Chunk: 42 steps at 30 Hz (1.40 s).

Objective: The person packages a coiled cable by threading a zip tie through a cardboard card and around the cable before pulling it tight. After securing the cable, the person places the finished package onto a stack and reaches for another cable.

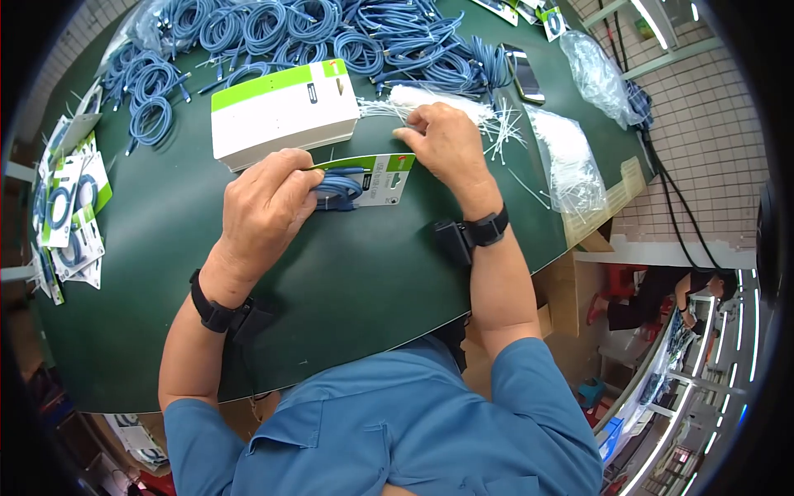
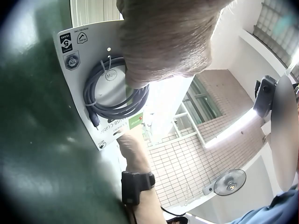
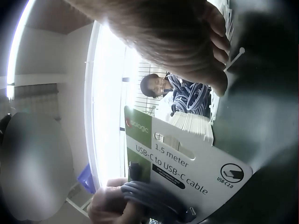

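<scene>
My left hand [image 1: 269, 198] pinches a white and green card [image 1: 389, 180] at its left end, where a coiled blue cable [image 1: 337, 190] lies against the card. In the left wrist view the card [image 2: 74, 49] carries the coil [image 2: 89, 98], bound by thin ties. Printed text faces the right wrist camera on the card [image 3: 210, 163]. Beyond the card's right end, my right hand [image 1: 451, 153] hovers beside white cable ties [image 1: 500, 132], thumb and forefinger apart. Its fingers bend loosely in the right wrist view, the thumb close to one tie [image 3: 236, 58]; no held thing shows.
A white and green box [image 1: 285, 116] stands behind my left hand. Coiled blue cables [image 1: 265, 29] cover the table's back. Carded cables [image 1: 70, 207] lie at the left edge. A phone [image 1: 523, 74] and a bag of ties [image 1: 566, 161] are at the right.
</scene>
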Tool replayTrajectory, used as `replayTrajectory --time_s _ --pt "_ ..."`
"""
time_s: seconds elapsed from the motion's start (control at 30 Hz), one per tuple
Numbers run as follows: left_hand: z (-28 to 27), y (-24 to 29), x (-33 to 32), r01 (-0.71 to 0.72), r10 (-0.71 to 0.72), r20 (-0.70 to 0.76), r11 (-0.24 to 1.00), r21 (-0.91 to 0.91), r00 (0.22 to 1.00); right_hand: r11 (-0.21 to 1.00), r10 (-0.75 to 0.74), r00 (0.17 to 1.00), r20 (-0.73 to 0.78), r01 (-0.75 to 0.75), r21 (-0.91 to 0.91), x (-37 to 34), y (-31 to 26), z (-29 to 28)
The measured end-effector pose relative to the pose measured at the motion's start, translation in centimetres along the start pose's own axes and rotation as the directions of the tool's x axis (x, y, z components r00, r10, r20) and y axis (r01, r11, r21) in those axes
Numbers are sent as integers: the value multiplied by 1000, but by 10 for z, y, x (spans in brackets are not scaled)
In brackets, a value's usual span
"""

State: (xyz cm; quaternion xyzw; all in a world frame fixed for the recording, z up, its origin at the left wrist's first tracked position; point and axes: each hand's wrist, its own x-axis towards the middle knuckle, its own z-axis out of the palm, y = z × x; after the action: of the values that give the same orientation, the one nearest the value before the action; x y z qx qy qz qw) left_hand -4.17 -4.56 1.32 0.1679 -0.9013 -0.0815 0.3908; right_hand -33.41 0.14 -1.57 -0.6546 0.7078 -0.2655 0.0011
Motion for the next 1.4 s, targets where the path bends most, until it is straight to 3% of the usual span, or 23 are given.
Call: replayTrajectory --time_s 0.1,0.27,0.4,0.53,0.57,0.63,0.67,0.73,0.77,1.0,1.3,1.4 --pt "0 1 0 8 -8 -4 1000 -6 1000 992 114 991 67 -109 -70 1 0 3" --pt "0 0 -1 5 -5 -10 1000 6 1000 991 61 997 54 -55 -119 0 0 6" --pt "0 2 -1 10 -10 -9 1000 -7 1000 994 87 995 53 -83 -75 2 -1 3" --pt "0 13 2 -35 35 -9 999 -34 999 979 184 982 41 -187 78 3 -1 -3" --pt "1 17 3 -62 61 -9 997 -47 998 918 215 972 93 -234 321 5 -1 -4" --pt "1 24 5 -81 82 9 995 -64 997 609 247 947 206 -317 727 7 -3 -8" --pt "1 27 5 -99 100 11 992 -73 995 589 268 940 213 -334 735 6 -3 -12" --pt "2 30 3 -119 124 47 988 -96 991 386 152 941 304 -340 858 3 -10 -23" --pt "4 30 4 -128 132 38 987 -100 991 366 171 937 305 -348 863 2 -13 -24" --pt "11 27 2 -139 143 23 981 -133 989 395 38 942 333 -320 861 -1 -14 -21" --pt "9 27 3 -115 119 20 984 -133 993 464 24 928 372 -339 818 0 -23 -20" --pt "8 29 2 -113 116 14 985 -132 993 546 43 953 301 -275 791 -3 -32 -28"
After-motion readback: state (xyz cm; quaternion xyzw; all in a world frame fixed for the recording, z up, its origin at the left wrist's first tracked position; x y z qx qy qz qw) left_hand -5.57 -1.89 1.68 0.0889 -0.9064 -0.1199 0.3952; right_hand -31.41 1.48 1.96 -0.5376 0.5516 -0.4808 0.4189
